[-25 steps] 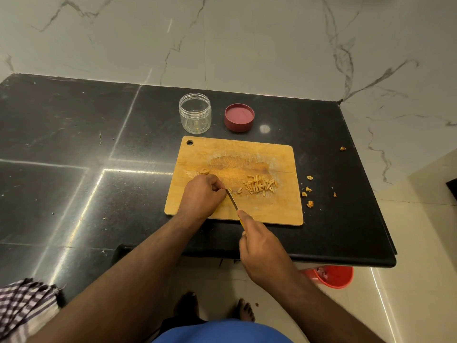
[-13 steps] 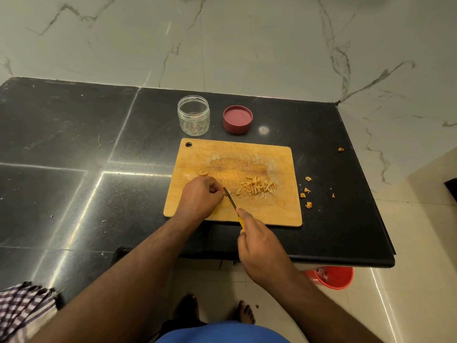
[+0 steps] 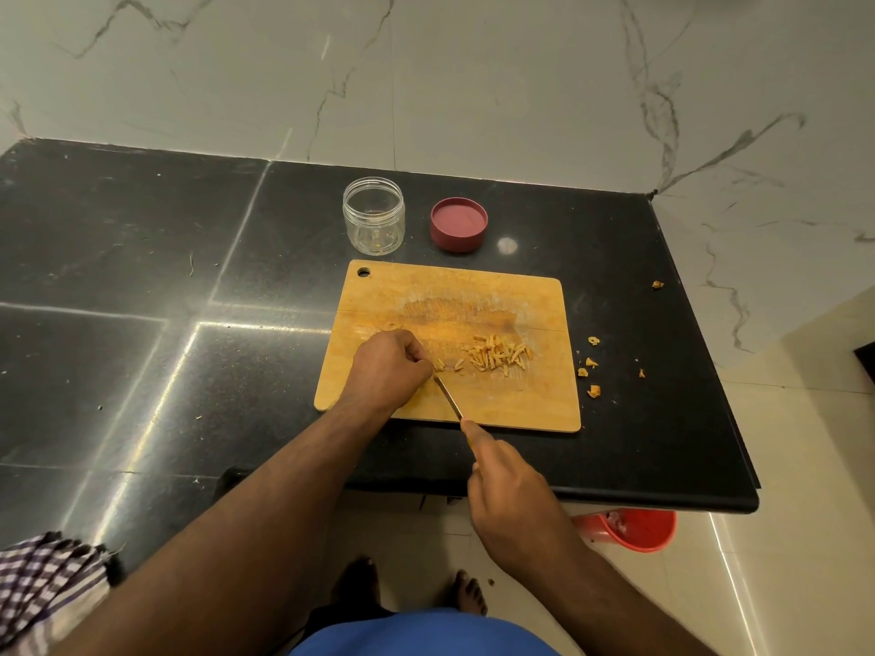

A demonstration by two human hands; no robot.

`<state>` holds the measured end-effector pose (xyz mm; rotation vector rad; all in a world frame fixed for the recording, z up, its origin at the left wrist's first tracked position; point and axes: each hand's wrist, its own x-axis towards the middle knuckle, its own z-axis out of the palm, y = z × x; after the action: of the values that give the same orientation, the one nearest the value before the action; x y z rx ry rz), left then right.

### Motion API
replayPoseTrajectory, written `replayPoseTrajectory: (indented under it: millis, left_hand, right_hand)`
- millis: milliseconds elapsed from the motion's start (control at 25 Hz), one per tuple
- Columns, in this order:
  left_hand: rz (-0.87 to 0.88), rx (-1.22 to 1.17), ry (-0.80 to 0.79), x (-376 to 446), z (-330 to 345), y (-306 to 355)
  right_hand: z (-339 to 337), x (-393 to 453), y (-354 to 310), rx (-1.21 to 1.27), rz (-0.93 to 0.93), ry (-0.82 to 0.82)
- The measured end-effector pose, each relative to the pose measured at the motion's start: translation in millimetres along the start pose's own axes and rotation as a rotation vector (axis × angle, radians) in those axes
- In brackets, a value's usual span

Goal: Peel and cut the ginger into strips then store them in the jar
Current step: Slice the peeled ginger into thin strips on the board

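Little has shifted since a second ago: both hands stay at the cutting board [image 3: 521, 409] on the black surface [image 3: 142, 286]. Left hand [image 3: 386, 366] has its fingers curled on a ginger piece at the board's left-centre; what they hold is hidden. Right hand [image 3: 509, 485] grips the knife [image 3: 447, 396], blade touching the board. Ginger strips [image 3: 499, 356] lie right of the blade. Open jar [image 3: 374, 215] and red lid [image 3: 458, 224] stand behind the board.

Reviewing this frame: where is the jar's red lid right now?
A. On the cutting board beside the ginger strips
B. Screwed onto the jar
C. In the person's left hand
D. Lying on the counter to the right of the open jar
D: the red lid lies on the black counter just right of the open jar, behind the cutting board.
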<state>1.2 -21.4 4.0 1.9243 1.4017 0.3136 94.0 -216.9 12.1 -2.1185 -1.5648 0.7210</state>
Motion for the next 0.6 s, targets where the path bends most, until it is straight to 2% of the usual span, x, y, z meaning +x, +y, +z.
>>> replayPoseTrajectory:
  millis: [200,400,520,600]
  left_hand:
    - [0.035,-0.032,-0.024,-2.1,-4.3,-10.0]
    - [-0.042,-0.308,0.107,-4.9,-11.3,-16.2]
    - [-0.062,-0.359,0.188,-6.1,-17.1,-22.0]
    - [-0.080,-0.348,0.206,-6.3,-21.2,-25.9]
  right_hand:
    - [-17.5,2.0,0.2,0.140,0.021,0.099]
    - [-8.7,9.7,-6.4,0.091,-0.017,0.031]
    - [-2.6,12.9,-2.6,0.040,-0.053,-0.047]
    - [-6.7,13.4,4.9,0.053,-0.041,-0.033]
